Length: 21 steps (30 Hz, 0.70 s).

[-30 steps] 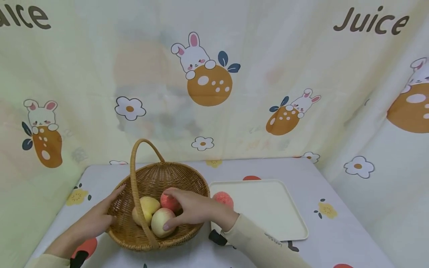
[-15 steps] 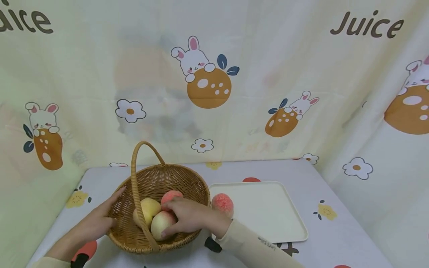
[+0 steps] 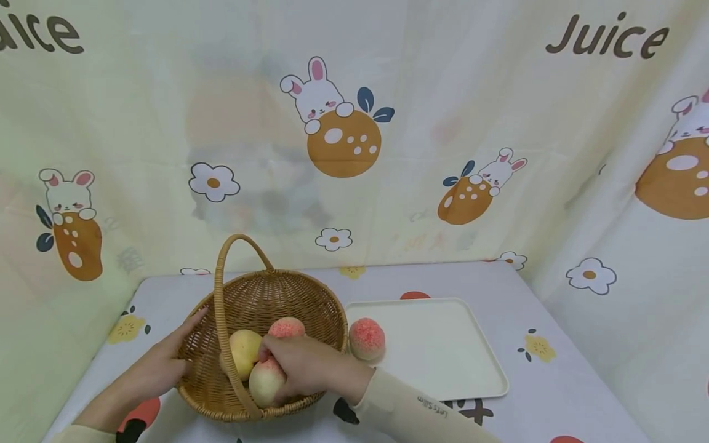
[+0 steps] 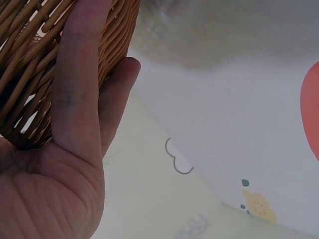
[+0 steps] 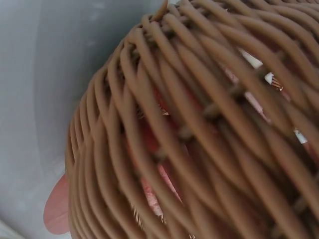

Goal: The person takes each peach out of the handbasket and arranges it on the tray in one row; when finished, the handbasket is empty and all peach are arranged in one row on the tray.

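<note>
In the head view a wicker basket [image 3: 260, 295] with an arched handle holds several peaches. My right hand [image 3: 301, 364] reaches in and grips a pale peach [image 3: 266, 383] with a pink blush, fingers curled over its top. Behind it lies a redder peach [image 3: 287, 327], and a yellow peach [image 3: 245, 354] sits to its left, partly behind the handle. My left hand [image 3: 160, 364] rests against the basket's left side. Its straight fingers lie along the woven wall [image 4: 117, 45] in the left wrist view. The right wrist view shows the weave [image 5: 189, 119] close up; my right hand is mostly hidden there.
A cream rectangular tray [image 3: 437, 351] stands right of the basket. One red peach [image 3: 367, 338] is at its left edge, close beside the basket rim. A patterned cloth [image 3: 532, 394] covers the table, and a printed curtain [image 3: 415, 203] hangs behind.
My right hand has lowered from above the fruit and curled round the pale peach, which has turned so its pink blush shows. My left hand stays at the basket's side.
</note>
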Available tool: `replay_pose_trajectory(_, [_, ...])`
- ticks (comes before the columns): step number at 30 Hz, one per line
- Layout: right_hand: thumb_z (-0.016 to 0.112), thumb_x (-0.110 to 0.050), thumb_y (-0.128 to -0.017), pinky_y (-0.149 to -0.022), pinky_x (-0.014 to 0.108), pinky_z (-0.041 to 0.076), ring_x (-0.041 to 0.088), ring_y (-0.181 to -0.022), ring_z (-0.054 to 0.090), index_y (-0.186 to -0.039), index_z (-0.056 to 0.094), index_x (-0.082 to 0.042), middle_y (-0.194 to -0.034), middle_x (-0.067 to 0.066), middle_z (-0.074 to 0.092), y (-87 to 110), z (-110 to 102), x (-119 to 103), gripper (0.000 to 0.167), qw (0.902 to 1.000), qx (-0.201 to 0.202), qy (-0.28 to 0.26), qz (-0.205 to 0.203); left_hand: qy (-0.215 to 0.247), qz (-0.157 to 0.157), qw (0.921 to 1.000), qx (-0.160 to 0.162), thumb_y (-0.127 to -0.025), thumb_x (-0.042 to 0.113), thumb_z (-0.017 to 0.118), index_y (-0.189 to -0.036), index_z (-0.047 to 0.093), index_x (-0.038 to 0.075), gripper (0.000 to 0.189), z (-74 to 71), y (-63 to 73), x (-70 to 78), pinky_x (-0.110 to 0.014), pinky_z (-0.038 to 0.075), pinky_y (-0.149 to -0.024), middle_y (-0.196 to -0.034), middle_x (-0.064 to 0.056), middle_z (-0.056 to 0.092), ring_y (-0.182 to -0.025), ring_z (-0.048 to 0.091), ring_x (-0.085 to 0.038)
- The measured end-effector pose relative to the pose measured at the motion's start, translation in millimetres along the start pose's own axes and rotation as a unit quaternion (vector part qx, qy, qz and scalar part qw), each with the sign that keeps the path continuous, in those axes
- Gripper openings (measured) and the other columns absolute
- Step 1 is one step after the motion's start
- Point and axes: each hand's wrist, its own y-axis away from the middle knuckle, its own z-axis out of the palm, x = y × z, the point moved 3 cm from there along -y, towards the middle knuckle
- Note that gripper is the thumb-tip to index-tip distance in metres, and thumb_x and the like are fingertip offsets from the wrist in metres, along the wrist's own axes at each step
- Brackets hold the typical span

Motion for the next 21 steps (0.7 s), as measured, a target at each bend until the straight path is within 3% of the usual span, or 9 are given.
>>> replay_pose_trajectory(5, [0.091,-0.04,-0.069,-0.077,0.022,0.047,-0.002,-0.093,0.058,-0.122,0.061,-0.023,-0.11,-0.016,0.064,-0.4,0,-2,0.063,0.999,0.022,0.039,0.0,0.008,-0.004,1.0,-0.003,-0.076,-0.012,0.054,-0.164,0.007,0.013,0.103,0.3,0.5,-2.1,-0.059,0.045,-0.093,-0.161,-0.036,0.009,-0.139,0.02,-0.061])
replay_pose_trajectory(8, [0.089,-0.043,-0.067,-0.077,0.023,0.047,0.0,-0.094,0.058,-0.124,0.063,-0.024,-0.112,-0.017,0.064,2.3,-5,-1,0.066,0.9983,0.046,0.034,0.012,0.011,-0.007,0.9999,-0.002,-0.076,-0.013,0.053,-0.164,0.007,0.012,0.102,-0.1,-0.2,-3.3,-0.057,0.047,-0.091,-0.161,-0.037,0.009,-0.139,0.021,-0.061])
replay_pose_trajectory(10, [0.088,-0.044,-0.066,-0.079,0.024,0.048,0.0,-0.094,0.058,-0.126,0.063,-0.025,-0.112,-0.017,0.065,5.9,-10,1,0.068,0.9976,0.066,0.004,0.022,0.013,-0.01,0.9999,-0.003,-0.076,-0.012,0.053,-0.164,0.007,0.012,0.102,-0.2,-0.8,-3.8,-0.058,0.046,-0.092,-0.161,-0.037,0.008,-0.139,0.02,-0.061])
replay_pose_trajectory(13, [0.088,-0.039,-0.069,-0.08,0.025,0.05,0.002,-0.096,0.061,-0.13,0.062,-0.025,-0.115,-0.013,0.065,13.4,-23,9,0.068,0.9904,0.092,-0.099,0.028,0.014,-0.016,0.9998,-0.005,-0.077,-0.011,0.054,-0.164,0.007,0.012,0.102,0.0,-0.9,-4.2,-0.062,0.042,-0.096,-0.161,-0.037,0.008,-0.14,0.018,-0.061])
replay_pose_trajectory(15, [0.088,-0.032,-0.072,-0.079,0.026,0.053,0.005,-0.097,0.063,-0.132,0.061,-0.023,-0.116,-0.01,0.065,19.5,-34,17,0.067,0.974,0.112,-0.196,0.025,0.015,-0.019,0.9997,-0.005,-0.077,-0.011,0.054,-0.164,0.006,0.012,0.102,0.1,-0.9,-4.5,-0.064,0.04,-0.098,-0.161,-0.037,0.007,-0.14,0.017,-0.061])
replay_pose_trajectory(17, [0.088,-0.023,-0.074,-0.08,0.029,0.055,0.01,-0.099,0.064,-0.134,0.061,-0.018,-0.12,-0.004,0.064,26.4,-45,27,0.066,0.9486,0.134,-0.287,0.014,0.019,-0.02,0.9996,-0.004,-0.077,-0.012,0.054,-0.164,0.006,0.012,0.102,-0.1,-1.3,-4.7,-0.063,0.041,-0.097,-0.161,-0.037,0.006,-0.14,0.017,-0.062])
replay_pose_trajectory(19, [0.086,-0.016,-0.076,-0.082,0.034,0.056,0.017,-0.102,0.064,-0.136,0.06,-0.012,-0.123,0.002,0.063,34.8,-57,38,0.065,0.9214,0.158,-0.355,0.001,0.022,-0.019,0.9996,-0.003,-0.076,-0.012,0.053,-0.164,0.006,0.012,0.103,-0.3,-1.9,-4.7,-0.061,0.043,-0.096,-0.161,-0.037,0.006,-0.14,0.018,-0.061])
replay_pose_trajectory(21, [0.083,-0.011,-0.079,-0.084,0.038,0.056,0.022,-0.104,0.063,-0.136,0.059,-0.006,-0.126,0.008,0.062,44.2,-69,50,0.063,0.9012,0.179,-0.395,-0.009,0.024,-0.017,0.9996,0.0,-0.076,-0.013,0.053,-0.164,0.006,0.012,0.103,-1.3,-1.7,-5.0,-0.059,0.046,-0.093,-0.161,-0.037,0.006,-0.139,0.019,-0.061])
